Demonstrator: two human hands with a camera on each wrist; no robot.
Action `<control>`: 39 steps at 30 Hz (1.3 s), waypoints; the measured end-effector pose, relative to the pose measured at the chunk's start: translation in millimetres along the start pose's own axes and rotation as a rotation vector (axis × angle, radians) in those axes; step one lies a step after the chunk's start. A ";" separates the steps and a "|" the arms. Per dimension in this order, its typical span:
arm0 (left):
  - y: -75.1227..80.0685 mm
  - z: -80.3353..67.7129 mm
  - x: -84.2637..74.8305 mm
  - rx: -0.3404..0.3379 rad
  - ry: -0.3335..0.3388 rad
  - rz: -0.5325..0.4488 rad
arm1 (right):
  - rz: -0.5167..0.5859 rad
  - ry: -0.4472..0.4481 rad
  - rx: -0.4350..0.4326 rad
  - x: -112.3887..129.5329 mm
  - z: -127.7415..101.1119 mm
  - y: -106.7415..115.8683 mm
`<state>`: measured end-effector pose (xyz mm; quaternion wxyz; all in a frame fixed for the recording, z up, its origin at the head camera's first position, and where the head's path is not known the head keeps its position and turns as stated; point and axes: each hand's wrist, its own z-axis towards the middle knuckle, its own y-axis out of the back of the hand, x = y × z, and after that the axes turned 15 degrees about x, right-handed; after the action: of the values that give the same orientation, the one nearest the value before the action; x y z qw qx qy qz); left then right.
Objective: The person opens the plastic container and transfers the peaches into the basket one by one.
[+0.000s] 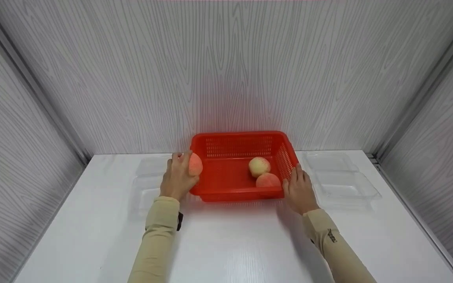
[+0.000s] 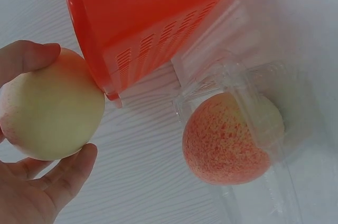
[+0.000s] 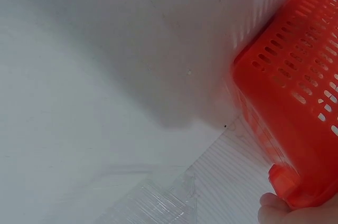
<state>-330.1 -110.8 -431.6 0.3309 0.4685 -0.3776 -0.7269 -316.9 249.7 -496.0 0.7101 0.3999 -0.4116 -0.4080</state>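
Note:
My left hand [image 1: 178,177] holds a peach [image 1: 195,164] at the left rim of the red basket [image 1: 226,195]. In the left wrist view, thumb and fingers curve round that pale peach [image 2: 53,108], close against the basket's edge. My right hand [image 1: 300,192] grips the basket's right side near the front corner. Only a fingertip [image 3: 273,208] by the rim shows in the right wrist view. Inside the basket lie a yellowish peach [image 1: 259,166] and a pinker peach [image 1: 268,180]. Another peach [image 2: 227,142] sits in a clear plastic box [image 2: 245,94] left of the basket.
Clear plastic boxes lie on both sides of the white table [image 1: 230,243]: the left box [image 1: 148,192], partly behind my left hand, and the right box [image 1: 344,184]. A grey wood-grain wall [image 1: 226,70] stands right behind the basket; side walls flank the table.

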 end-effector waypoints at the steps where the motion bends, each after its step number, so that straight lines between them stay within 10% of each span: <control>1: -0.3 0.3 -0.3 0.001 0.000 -0.001 | -0.015 0.008 -0.009 0.1 0.0 0.2; 39: -9.5 19.2 -16.7 0.064 -0.062 0.104 | -0.072 0.046 -0.066 -3.1 -0.4 -3.0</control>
<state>-343.4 -87.5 -427.3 0.3410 0.4360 -0.4346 -0.7105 -318.2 251.5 -499.6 0.7169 0.4003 -0.3669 -0.4373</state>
